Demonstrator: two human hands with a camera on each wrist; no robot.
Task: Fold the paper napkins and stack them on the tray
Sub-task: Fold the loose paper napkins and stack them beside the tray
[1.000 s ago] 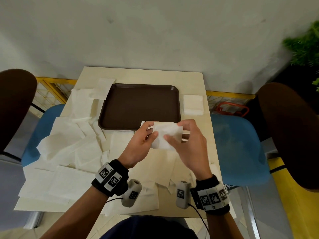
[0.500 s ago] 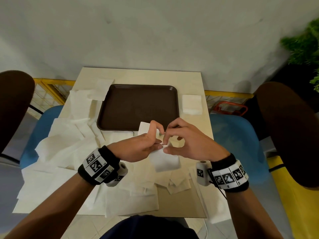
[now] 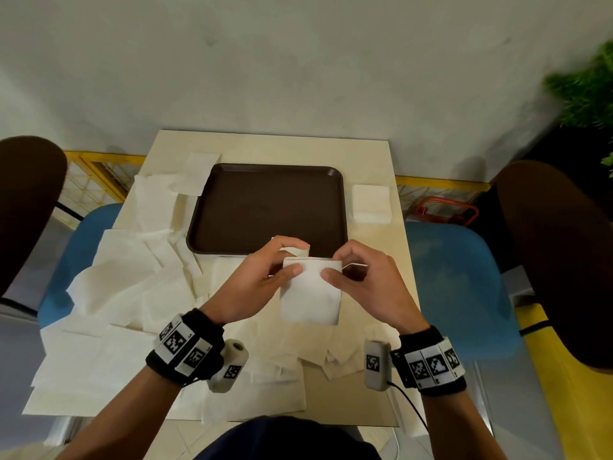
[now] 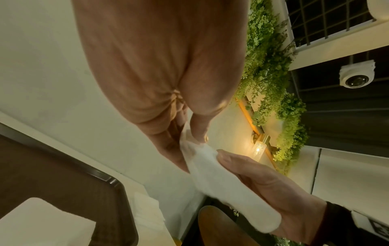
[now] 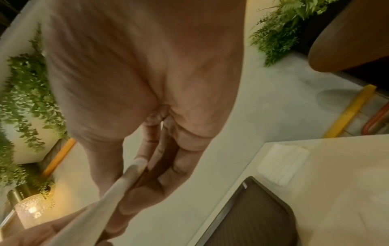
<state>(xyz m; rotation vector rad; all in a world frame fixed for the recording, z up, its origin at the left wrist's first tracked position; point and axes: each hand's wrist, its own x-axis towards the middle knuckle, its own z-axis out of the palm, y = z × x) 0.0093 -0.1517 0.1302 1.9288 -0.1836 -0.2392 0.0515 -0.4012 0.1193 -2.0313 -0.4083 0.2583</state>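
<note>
Here the left hand (image 3: 255,287) and right hand (image 3: 368,283) pinch the top corners of a folded paper napkin (image 3: 311,293), thumbs in front, at the brown tray's (image 3: 265,207) 6 o'clock; wristband markers carry no readable writing; a dome camera (image 4: 355,74) shows, perhaps ceiling-mounted, from the left wrist only.

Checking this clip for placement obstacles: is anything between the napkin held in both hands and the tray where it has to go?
Nothing visible. The folded napkin, pinched at its top corners by the left hand and right hand, hangs just in front of the brown tray. The tray's surface looks bare, and nothing lies between the two.
</note>
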